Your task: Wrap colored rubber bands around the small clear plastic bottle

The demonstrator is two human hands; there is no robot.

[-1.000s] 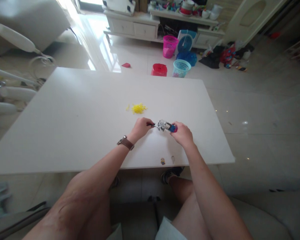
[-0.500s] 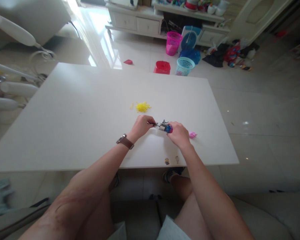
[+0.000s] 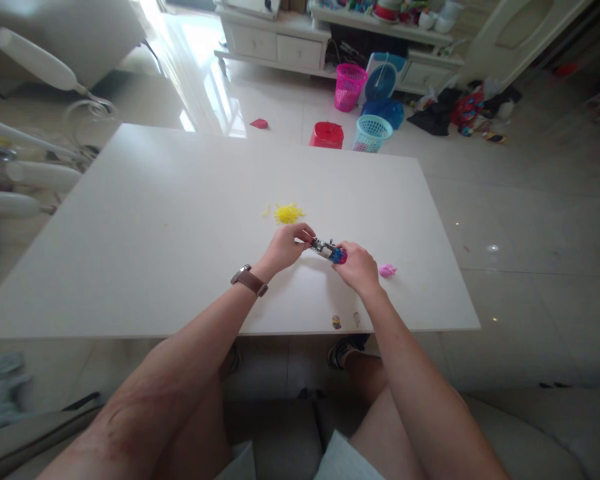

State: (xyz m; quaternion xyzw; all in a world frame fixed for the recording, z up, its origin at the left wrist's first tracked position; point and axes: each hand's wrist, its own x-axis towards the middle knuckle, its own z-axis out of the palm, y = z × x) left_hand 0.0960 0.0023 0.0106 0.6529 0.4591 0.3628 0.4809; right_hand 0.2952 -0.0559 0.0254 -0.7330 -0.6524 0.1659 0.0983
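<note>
Above the white table (image 3: 205, 200), my right hand (image 3: 359, 265) is wrapped round the blue and pink end of a small silver and dark object (image 3: 325, 249). Its exact kind I cannot make out. My left hand (image 3: 291, 244), with a brown-strapped watch (image 3: 250, 280) on the wrist, has thumb and fingers pinched at the object's other end. A heap of tiny yellow pieces (image 3: 288, 213) lies just beyond my left hand. Right of my right hand is a small pink item (image 3: 387, 271), perhaps a toy figure.
Near the front table edge are a small yellow and blue cartoon figure (image 3: 336, 323) and a small pale shape (image 3: 357, 319). Beyond the table stand a red stool or bin (image 3: 327, 135), a light-blue basket (image 3: 373, 133) and a pink basket (image 3: 350, 88). White chair parts (image 3: 40, 63) flank the left side.
My left hand has shifted slightly up and its fingers have changed position at the object's end; a thin dark piece seen there earlier no longer shows. The object is tilted more.
</note>
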